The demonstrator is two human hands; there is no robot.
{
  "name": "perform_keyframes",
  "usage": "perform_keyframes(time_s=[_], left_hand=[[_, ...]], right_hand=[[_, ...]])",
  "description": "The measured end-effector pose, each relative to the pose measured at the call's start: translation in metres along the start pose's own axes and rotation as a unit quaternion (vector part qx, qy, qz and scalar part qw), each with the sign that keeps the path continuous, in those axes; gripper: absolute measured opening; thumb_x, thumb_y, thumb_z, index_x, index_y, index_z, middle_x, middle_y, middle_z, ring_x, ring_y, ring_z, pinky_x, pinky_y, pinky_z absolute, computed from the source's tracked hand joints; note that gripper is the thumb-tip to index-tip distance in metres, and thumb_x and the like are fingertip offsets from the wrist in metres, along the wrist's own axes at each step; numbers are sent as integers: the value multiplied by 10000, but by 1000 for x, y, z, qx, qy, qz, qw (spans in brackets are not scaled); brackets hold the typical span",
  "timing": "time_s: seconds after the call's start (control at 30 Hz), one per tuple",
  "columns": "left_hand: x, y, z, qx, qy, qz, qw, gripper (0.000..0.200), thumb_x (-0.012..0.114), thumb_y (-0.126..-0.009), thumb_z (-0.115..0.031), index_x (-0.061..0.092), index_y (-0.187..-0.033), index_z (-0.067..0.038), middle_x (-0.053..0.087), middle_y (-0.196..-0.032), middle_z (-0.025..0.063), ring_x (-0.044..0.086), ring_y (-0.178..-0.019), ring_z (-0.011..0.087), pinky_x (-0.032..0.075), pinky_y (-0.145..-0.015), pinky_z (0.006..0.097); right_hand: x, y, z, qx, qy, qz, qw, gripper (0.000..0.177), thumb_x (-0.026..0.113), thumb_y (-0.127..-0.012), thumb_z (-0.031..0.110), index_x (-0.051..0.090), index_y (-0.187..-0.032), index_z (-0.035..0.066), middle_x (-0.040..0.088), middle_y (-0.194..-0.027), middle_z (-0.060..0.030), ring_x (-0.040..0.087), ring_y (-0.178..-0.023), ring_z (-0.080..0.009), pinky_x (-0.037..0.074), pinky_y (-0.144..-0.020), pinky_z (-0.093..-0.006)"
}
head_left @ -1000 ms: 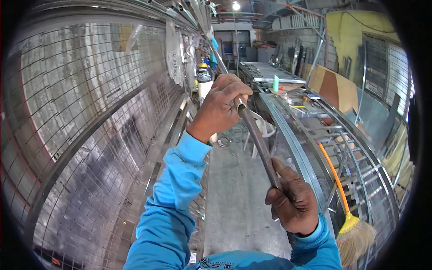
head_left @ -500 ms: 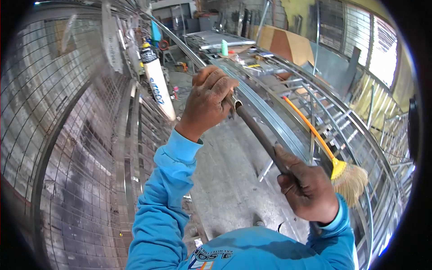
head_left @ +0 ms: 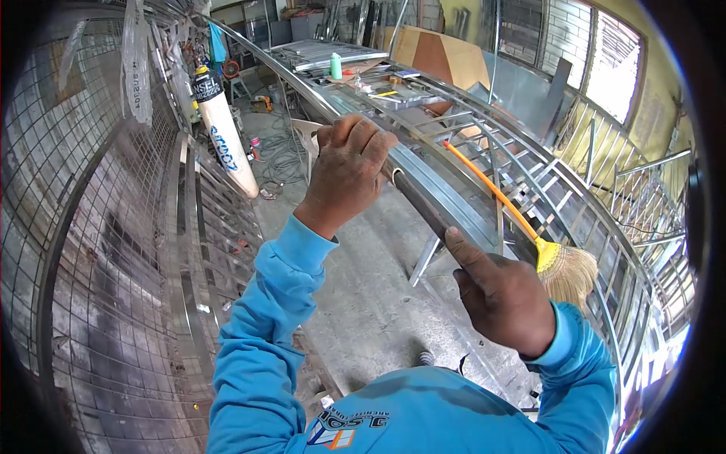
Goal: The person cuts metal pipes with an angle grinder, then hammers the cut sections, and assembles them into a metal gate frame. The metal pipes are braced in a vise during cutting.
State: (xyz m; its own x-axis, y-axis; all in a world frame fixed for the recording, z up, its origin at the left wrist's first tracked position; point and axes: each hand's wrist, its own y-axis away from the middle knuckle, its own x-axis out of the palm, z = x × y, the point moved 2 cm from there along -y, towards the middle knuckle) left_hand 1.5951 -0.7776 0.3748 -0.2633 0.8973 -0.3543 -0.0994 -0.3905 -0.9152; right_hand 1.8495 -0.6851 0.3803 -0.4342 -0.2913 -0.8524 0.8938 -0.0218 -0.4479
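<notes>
Above the floor [head_left: 363,303], left hand [head_left: 350,170] clasps the tube [head_left: 302,88], right hand [head_left: 508,299] the dark pipe [head_left: 423,204] (apparently aligning them; steadiness needed).

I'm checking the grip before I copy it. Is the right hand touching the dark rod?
Touching: the head view shows the right hand on the dark rod, its extended index finger lying against the rod.

Your rod [head_left: 423,203] is mid-frame, the broom [head_left: 550,253] at the right, the tank [head_left: 224,140] upper left.
</notes>
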Motion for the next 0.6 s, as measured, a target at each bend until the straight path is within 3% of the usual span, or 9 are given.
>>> perform_keyframes(time_s=[0.03,0.13,0.27,0.37,0.4,0.43,0.5,0.53,0.6], left_hand=[[3,2,0,-1,-2,0,1000,351,677,-756,3,573,-1052,-154,551,-975,44,529,-1051,297,380,-861,455],[5,5,1,2,-8,-5,1000,344,678,-760,-8,573,-1053,-157,563,-980,44,536,-1044,292,378,-843,448],[0,7,5,8,2,-4,1000,340,680,-761,-20,574,-1053,-157,578,-992,47,545,-1034,289,377,-835,448],[0,10,6,6,-6,-2,1000,332,685,-768,-31,576,-1054,-161,579,-996,48,549,-1030,287,380,-828,448],[1,10,8,6,-9,2,1000,329,685,-770,-33,577,-1054,-160,579,-996,47,549,-1030,288,382,-826,448],[3,14,8,7,-8,9,1000,326,686,-772,-36,578,-1053,-159,578,-996,47,550,-1029,288,384,-824,447],[7,20,7,8,-9,17,1000,319,686,-776,-41,579,-1054,-157,578,-999,49,552,-1029,290,387,-825,446],[8,23,6,7,-11,16,1000,316,685,-779,-43,580,-1055,-156,578,-1001,51,552,-1030,291,388,-827,445],[10,22,6,9,-15,8,1000,325,689,-761,-52,591,-1055,-150,576,-1002,44,548,-1040,281,386,-833,444]], right_hand=[[3,0,-5,-6,-65,-15,998,553,625,-900,62,477,-1432,72,614,-703,-130,619,-545,-287,479,-476,-422],[-1,-15,-6,225,-355,83,904,482,609,-969,119,477,-1427,50,591,-692,-67,603,-546,-177,471,-469,-366],[9,-22,-18,265,-575,108,766,440,614,-983,142,516,-1401,47,590,-723,-26,554,-601,-81,441,-505,-249],[8,-29,-1,270,-420,81,863,457,611,-985,152,491,-1408,26,577,-713,-38,557,-573,-93,453,-481,-305],[22,-27,-11,105,-251,16,962,511,646,-938,131,488,-1420,67,599,-686,-81,608,-529,-190,481,-486,-403],[27,-25,-15,59,-155,-3,986,531,653,-917,123,492,-1421,87,608,-687,-95,615,-537,-225,486,-498,-420],[31,-25,-10,-35,45,-45,997,576,669,-873,106,500,-1424,127,626,-690,-122,630,-553,-295,497,-521,-455],[32,-25,-6,-5,74,-29,997,618,664,-834,109,499,-1424,189,640,-705,-145,616,-572,-369,499,-522,-473],[33,-28,-9,-16,88,-29,996,532,655,-878,154,508,-1389,140,628,-677,-113,606,-521,-309,488,-485,-431]])
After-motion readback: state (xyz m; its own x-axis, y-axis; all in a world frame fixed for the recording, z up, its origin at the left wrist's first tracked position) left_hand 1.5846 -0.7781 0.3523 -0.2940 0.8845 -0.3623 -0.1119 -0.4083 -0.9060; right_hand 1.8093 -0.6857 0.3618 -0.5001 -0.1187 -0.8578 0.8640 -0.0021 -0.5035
